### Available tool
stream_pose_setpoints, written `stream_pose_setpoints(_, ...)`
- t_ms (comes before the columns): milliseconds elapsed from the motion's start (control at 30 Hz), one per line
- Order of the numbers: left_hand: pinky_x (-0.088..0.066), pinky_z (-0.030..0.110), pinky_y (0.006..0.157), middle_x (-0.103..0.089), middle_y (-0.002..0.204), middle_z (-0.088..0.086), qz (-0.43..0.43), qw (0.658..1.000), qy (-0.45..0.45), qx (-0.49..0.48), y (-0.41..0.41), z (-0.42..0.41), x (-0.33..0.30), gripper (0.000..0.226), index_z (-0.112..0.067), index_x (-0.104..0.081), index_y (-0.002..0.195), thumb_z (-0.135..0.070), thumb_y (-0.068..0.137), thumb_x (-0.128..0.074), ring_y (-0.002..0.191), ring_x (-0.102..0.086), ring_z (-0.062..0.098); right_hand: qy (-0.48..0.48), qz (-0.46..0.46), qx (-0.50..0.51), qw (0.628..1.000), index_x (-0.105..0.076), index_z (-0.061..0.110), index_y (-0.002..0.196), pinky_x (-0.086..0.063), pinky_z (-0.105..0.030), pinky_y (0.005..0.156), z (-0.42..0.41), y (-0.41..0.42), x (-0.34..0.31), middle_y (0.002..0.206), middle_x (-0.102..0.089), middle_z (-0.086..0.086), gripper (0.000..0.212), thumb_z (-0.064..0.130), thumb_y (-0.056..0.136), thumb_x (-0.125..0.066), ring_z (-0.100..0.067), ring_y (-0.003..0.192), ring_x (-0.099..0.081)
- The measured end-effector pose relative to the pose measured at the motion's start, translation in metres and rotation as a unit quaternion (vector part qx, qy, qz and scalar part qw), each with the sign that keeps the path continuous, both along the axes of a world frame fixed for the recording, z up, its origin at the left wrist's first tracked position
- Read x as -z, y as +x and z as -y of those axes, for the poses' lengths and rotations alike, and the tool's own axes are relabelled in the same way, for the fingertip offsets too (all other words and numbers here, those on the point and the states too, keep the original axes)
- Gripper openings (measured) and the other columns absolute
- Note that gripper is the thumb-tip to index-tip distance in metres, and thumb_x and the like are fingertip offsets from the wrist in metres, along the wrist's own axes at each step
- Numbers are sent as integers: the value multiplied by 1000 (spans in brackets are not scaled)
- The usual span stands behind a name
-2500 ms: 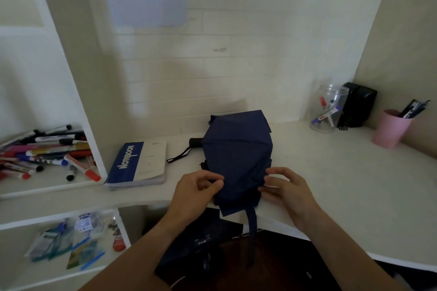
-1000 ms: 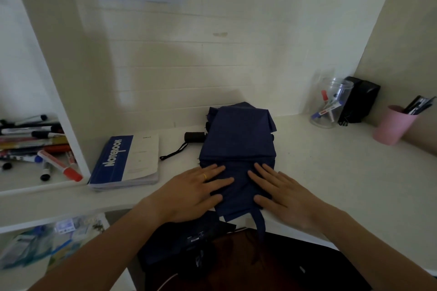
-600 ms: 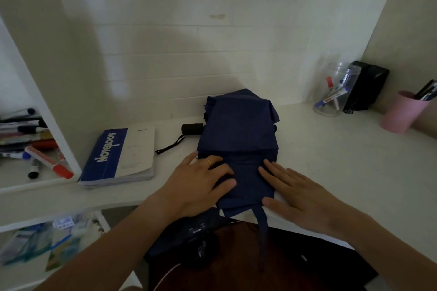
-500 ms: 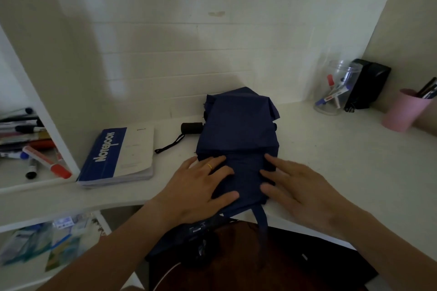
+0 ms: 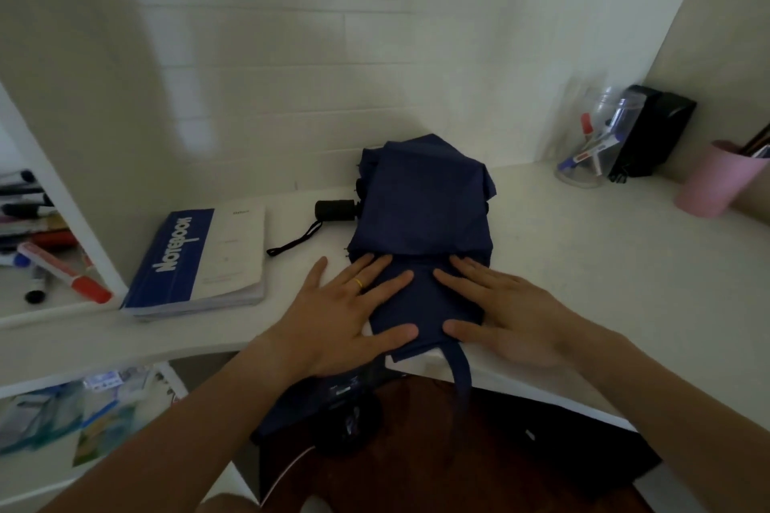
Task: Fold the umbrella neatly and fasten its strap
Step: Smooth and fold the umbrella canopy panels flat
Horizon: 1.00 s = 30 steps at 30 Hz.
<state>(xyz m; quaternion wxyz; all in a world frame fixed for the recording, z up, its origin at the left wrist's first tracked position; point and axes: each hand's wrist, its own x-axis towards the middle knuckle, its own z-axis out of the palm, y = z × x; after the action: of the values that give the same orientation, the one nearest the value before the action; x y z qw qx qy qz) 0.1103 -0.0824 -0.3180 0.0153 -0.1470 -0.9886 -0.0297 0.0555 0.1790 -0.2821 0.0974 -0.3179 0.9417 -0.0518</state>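
A navy folding umbrella (image 5: 421, 204) lies flat on the white desk (image 5: 604, 262), its canopy folded into a rough rectangle. Its black handle (image 5: 335, 209) with a wrist cord sticks out to the left. The navy strap (image 5: 460, 367) hangs loose over the desk's front edge. My left hand (image 5: 346, 317) presses flat on the near left part of the fabric, fingers straight and spread. My right hand (image 5: 504, 312) presses flat on the near right part, mirroring it. Neither hand grips anything.
A blue and white notebook (image 5: 200, 258) lies left of the umbrella. Markers (image 5: 62, 275) fill the shelf at far left. A clear jar of pens (image 5: 591, 142), a black box (image 5: 650, 133) and a pink cup (image 5: 712, 179) stand at back right. A dark bag (image 5: 333, 408) sits below the desk.
Earlier my fingers pinched the fabric's near edge; then both hands flattened onto it. Since half a second ago they have slid slightly forward over the canopy, still pressing flat.
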Motion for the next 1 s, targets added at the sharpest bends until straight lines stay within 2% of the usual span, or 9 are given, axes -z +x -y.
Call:
stream_pose_setpoints(100, 7, 58, 123, 14, 169, -14, -20, 1000, 8, 6, 3, 0, 2, 76, -52, 8, 156, -85, 90, -14, 154, 14, 7, -276, -98, 117, 949, -63, 35, 126, -48, -25, 96, 1, -9, -15, 129, -63, 15, 45, 53, 85, -68, -5, 114, -60)
stream_pose_setpoints(200, 6, 57, 124, 15, 168, -15, -35, 999, 18, 8, 5, -1, 6, 77, -52, 8, 156, -86, 90, -12, 154, 15, 6, -431, -114, 283, 849, -73, 27, 98, -53, -28, 79, 6, -36, -40, 97, -72, 12, 18, 37, 84, -75, -10, 87, -67)
stream_pose_setpoints(333, 4, 54, 125, 12, 168, -14, -56, 998, 37, 15, 6, -1, 8, 76, -51, 4, 157, -85, 91, -12, 155, 12, 8, -499, 88, 303, 807, -74, 14, 99, -47, -19, 65, 20, -58, -64, 99, -72, 1, 23, 26, 81, -80, -9, 81, -63)
stream_pose_setpoints(400, 4, 50, 125, 11, 169, -12, -69, 997, 38, 19, 8, -2, 7, 76, -49, 2, 158, -84, 91, -12, 156, 10, 9, -512, 125, 281, 802, -73, 11, 104, -42, -14, 54, 26, -59, -73, 96, -70, 0, 25, 19, 82, -80, -8, 74, -59)
stream_pose_setpoints(500, 5, 48, 126, 7, 170, -10, -81, 996, 38, 25, 10, -3, 3, 76, -45, -4, 159, -82, 93, -14, 156, 7, 11, -543, 134, 260, 787, -73, 12, 107, -44, -22, 61, 27, -59, -80, 94, -72, 0, 28, 16, 80, -81, -14, 75, -58)
stream_pose_setpoints(667, -22, 51, 123, -33, 164, -1, -179, 981, 59, 53, 8, 0, 13, 72, -33, -37, 156, -74, 98, -28, 150, -30, 19, -562, 134, 197, 792, -76, 11, 101, -44, -20, 59, 16, -46, -83, 103, -76, -7, 23, 19, 80, -81, -10, 75, -63)
stream_pose_setpoints(800, -32, 44, 119, -52, 146, 0, -231, 968, 68, 64, 9, -2, 13, 70, -25, -51, 147, -71, 97, -38, 135, -48, 19, -577, 141, 160, 788, -71, 2, 97, -38, -26, 61, -1, -26, -73, 88, -73, -6, 26, 16, 79, -81, -9, 64, -55)
stream_pose_setpoints(933, -46, 32, 99, -61, 121, -7, -270, 943, 196, -16, 24, -9, 4, 63, -25, -63, 128, -74, 92, -45, 111, -57, 11, -571, 158, 128, 795, -67, -7, 94, -45, -26, 58, -11, -3, -46, 87, -72, -21, 23, 4, 78, -80, -17, 69, -63)
stream_pose_setpoints(1000, -48, 25, 85, -64, 105, -11, -264, 890, 354, -111, 31, -17, -9, 55, -30, -57, 118, -75, 86, -54, 97, -59, 6, -569, 176, 128, 793, -65, -7, 94, -54, -26, 65, -14, 5, -29, 90, -74, -21, 23, -1, 76, -80, -24, 77, -69)
